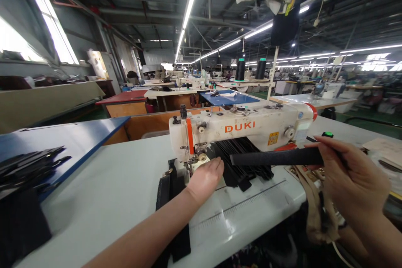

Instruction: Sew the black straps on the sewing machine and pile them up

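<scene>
Blue-topped table (246, 100): white cloth (230, 94) lying toward the far edge; dark item (215, 94) nearer the far left corner. Red-topped table (122, 96): wooden panel (125, 111) below the near edge. Pale table at right (301, 99): white sewing machine (334, 90) standing toward the right end. Covered table at far left (47, 104): dark articles (14, 83) along the far edge, contents indistinct. Overhead: tube lights (191, 2), lit. Left wall: bright windows (52, 21).

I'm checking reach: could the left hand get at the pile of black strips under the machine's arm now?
Probably yes: the left hand is beside the pile of black strips, with its near side seemingly free; the single strip in the right hand covers only part of it in view.
</scene>
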{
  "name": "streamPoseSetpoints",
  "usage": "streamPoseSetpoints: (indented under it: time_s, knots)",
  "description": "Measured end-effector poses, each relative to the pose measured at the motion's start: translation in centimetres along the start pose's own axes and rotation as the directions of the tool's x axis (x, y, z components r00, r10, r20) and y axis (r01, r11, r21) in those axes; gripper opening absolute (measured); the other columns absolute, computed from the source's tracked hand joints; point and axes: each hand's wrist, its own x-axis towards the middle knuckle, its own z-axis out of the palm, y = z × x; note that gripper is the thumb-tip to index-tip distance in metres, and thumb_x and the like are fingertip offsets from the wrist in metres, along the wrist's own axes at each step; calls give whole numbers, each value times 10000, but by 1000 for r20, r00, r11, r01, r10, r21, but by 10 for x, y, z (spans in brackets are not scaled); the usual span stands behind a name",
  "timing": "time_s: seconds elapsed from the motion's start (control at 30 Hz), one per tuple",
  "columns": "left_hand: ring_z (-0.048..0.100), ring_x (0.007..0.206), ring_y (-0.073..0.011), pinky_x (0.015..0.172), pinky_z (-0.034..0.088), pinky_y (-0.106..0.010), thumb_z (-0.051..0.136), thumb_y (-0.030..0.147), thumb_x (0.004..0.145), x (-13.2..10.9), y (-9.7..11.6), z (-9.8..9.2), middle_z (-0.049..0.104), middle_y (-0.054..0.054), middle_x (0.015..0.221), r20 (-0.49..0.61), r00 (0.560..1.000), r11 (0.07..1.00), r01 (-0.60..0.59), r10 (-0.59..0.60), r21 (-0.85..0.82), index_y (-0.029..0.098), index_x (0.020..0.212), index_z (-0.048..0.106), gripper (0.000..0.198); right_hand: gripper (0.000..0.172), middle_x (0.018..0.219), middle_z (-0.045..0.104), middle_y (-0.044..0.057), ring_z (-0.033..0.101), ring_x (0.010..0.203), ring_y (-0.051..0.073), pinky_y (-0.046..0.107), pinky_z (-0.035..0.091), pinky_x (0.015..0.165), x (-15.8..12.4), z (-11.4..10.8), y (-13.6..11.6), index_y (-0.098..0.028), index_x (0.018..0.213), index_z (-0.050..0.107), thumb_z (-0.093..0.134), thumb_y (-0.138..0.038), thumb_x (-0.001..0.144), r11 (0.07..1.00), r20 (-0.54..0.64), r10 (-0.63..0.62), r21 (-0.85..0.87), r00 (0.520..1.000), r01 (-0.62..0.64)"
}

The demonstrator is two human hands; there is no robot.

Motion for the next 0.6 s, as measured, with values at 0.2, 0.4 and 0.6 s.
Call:
streamPoseSetpoints:
  time_s: [0.2,0.4,0.6]
  knots:
    - [624,1087,-250,902,528,-464,630,185,916,3,0,4,617,-103,1230,172,977,976,154,-127,-156,146,1151,609,240,263,713,713,29,601,457,152,246,496,407,7,-4,10,-210,994,705,615,-427,877,964,60,190,181,980,-198]
    - [611,1149,-213,1002,486,-381,486,103,932,-46,27,-49,646,-79,1250,245,948,861,292,-203,-417,192,1219,593,319,193,618,683,-13,561,396,124,191,418,313,-4,13,-4,-231,878,721,590,-373,886,869,565,28,394,825,-299]
    - [683,597,-126,479,518,-196,738,271,667,-77,65,-64,665,-1,942,532,819,-32,538,-214,-842,232,1148,561,515,173,756,692,-23,535,439,73,145,396,346,-50,68,-65,-235,942,709,541,-263,912,721,815,-251,518,523,-460]
